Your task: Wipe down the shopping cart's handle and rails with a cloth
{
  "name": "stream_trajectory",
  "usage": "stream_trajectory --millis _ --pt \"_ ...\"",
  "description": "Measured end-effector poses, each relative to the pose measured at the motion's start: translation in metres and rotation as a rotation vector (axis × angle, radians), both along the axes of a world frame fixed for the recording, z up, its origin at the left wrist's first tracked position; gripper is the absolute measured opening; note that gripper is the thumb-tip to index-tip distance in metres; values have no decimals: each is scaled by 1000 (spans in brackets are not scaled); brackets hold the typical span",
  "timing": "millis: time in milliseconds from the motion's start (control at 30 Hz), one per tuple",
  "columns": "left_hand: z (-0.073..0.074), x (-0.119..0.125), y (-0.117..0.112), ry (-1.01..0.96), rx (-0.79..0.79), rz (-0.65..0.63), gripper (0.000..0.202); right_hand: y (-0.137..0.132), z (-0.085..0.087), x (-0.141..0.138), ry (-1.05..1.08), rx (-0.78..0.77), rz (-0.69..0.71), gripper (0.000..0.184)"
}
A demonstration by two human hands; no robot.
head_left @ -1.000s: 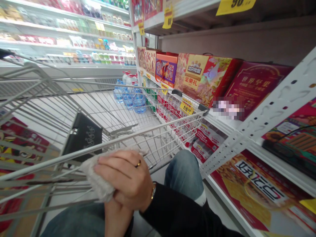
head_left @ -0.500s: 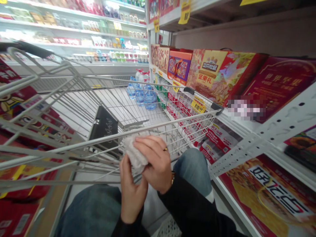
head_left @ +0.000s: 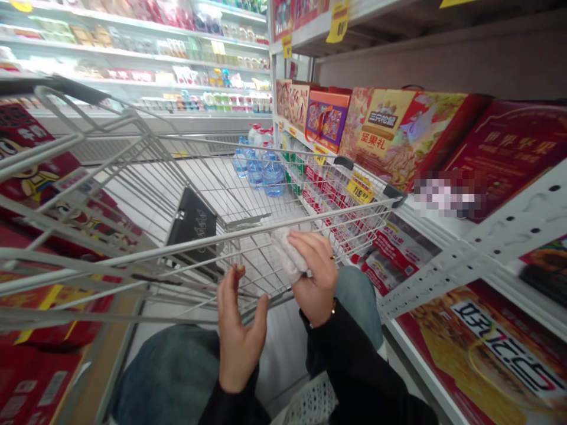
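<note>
My right hand is closed around a crumpled white cloth and presses it against the wire side of a metal shopping cart, just under its top rail. My left hand is raised beside it with fingers stretched up and apart, holding nothing, close to the cart's lower wires. A black bag lies inside the cart.
Red gift boxes fill the shelf on the right, with a white perforated shelf post near my knee. Water bottles stand on the floor ahead. Red boxes sit to the left. A chilled display runs along the back.
My right hand has slid the cloth to the right along the cart's side. My left hand has let go of the cloth and opened.
</note>
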State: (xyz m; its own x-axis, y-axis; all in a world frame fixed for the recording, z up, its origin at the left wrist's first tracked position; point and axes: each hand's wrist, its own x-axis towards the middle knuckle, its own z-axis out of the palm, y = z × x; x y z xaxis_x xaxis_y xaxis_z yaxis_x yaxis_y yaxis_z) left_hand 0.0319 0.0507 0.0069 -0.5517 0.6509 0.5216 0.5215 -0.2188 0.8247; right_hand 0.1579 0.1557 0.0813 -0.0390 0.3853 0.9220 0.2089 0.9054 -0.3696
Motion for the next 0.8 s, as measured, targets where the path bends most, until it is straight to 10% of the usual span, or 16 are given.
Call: stream_trajectory --millis 467,800 --pt "4 -12 -3 -26 9 17 74 25 -11 21 89 -5 -113 32" --pt "2 -15 -2 -100 85 55 75 4 -1 10 -116 72 72 42"
